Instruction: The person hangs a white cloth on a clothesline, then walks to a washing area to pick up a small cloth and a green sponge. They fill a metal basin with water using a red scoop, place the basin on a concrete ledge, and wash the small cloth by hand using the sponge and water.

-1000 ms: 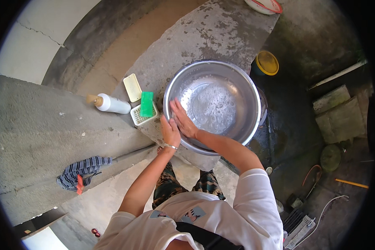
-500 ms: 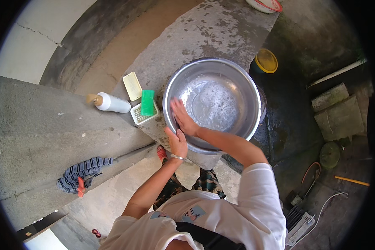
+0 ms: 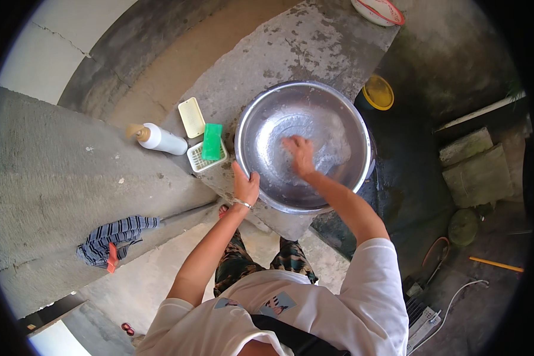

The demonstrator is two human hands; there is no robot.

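A large shiny metal basin (image 3: 344, 113) with a little soapy water stands on a concrete slab (image 3: 291, 41). My left hand (image 3: 245, 186) grips the basin's near-left rim. My right hand (image 3: 299, 155) is inside the basin, fingers spread and blurred, touching the wet bottom. Whether it holds anything small cannot be told.
Left of the basin lie a green sponge (image 3: 212, 141) on a white slotted tray (image 3: 196, 160), a pale yellow soap-dish lid (image 3: 191, 117) and a white pump bottle (image 3: 159, 139) on its side. A striped cloth (image 3: 110, 240) lies lower left. A yellow lid (image 3: 378, 92) sits beyond the basin.
My left hand moved from beside my right hand to the basin's rim and gripped it. My right hand went from the rim deeper into the basin.
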